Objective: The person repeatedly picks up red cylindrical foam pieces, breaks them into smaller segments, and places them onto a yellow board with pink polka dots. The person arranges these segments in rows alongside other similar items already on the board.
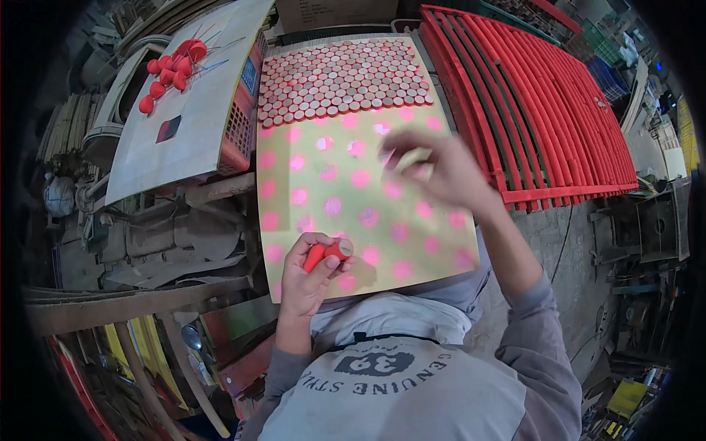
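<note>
In front of me lies a pale yellow board (382, 209) marked with pink round spots. Across its far part, small red-rimmed discs (346, 77) with pale tops sit packed in tight rows. My left hand (305, 272) is closed around short red rounded pieces (315, 257) above the board's near left part. One of them shows a flat greyish end between thumb and fingers. Over the board's right side, my right hand (434, 165) is smeared by motion, its fingers curled. Whether anything is in those fingers cannot be made out.
At the left, a white panel (195, 95) rests on a pink plastic basket (237, 140) and carries red cone-like pieces (173, 70) with thin sticks. A rack of red slats (544, 110) stands to the right. A wooden beam (147, 301) runs along my left side.
</note>
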### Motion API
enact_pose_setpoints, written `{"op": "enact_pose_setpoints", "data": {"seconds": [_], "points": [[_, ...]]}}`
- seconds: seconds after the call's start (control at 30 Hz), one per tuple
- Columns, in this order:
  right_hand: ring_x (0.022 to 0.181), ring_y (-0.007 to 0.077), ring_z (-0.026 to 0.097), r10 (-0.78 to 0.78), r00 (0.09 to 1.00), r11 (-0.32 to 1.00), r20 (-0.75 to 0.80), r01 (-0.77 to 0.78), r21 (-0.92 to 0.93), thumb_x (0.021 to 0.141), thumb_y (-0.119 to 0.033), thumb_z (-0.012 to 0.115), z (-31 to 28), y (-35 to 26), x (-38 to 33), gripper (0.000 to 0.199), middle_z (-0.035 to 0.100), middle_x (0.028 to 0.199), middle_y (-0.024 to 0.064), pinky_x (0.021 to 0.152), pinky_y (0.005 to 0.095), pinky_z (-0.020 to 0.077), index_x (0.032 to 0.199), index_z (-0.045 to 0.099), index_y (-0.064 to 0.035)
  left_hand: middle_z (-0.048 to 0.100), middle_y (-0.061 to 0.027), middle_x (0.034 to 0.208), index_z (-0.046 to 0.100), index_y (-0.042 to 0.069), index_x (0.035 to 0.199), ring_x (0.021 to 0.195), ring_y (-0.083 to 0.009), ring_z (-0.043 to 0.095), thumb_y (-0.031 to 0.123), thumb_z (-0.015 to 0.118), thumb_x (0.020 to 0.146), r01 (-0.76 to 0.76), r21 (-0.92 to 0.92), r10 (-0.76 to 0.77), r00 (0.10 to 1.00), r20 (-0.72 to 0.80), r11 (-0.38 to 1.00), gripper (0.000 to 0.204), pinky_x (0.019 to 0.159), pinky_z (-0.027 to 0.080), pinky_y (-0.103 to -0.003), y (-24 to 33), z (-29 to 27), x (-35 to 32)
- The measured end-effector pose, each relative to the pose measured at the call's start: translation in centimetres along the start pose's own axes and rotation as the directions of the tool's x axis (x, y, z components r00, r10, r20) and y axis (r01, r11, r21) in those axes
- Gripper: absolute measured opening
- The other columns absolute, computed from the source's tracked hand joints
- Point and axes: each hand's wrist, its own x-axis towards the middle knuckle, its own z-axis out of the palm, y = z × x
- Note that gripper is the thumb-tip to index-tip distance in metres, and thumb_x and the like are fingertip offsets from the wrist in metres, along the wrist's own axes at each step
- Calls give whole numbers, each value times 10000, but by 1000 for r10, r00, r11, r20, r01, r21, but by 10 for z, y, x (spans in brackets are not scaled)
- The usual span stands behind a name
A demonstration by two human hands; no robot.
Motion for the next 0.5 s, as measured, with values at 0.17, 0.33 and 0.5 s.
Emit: {"op": "enact_pose_setpoints", "data": {"seconds": [0.17,0.33,0.5], "points": [[928,277,648,-306,933,944,190,323,-68,766,-97,794,40,-47,-50,395,649,1042,114,767,367,544,1125,659,1,645,-48,1050,602,37,1053,943,-121,626,-28,783,793,-60,53,52,990,130,997,324,854,507,-259,-7,16,16],[822,274,637,-398,906,897,146,417,-144,764,-66,779,32,-56,-51,344,644,917,108,702,373,520,1072,668,39,666,-47,937,621,27,1000,874,-120,638,-6,786,804,-97,207,64,985,162,974,258,790,523,-260,10,30,18],[760,256,637,-396,897,899,199,423,-116,751,-69,796,32,-59,-40,335,648,877,107,652,353,511,1052,684,25,682,-73,896,618,11,977,767,-124,646,8,766,834,-76,254,10,967,253,964,206,685,535,-255,31,31,20]]}}
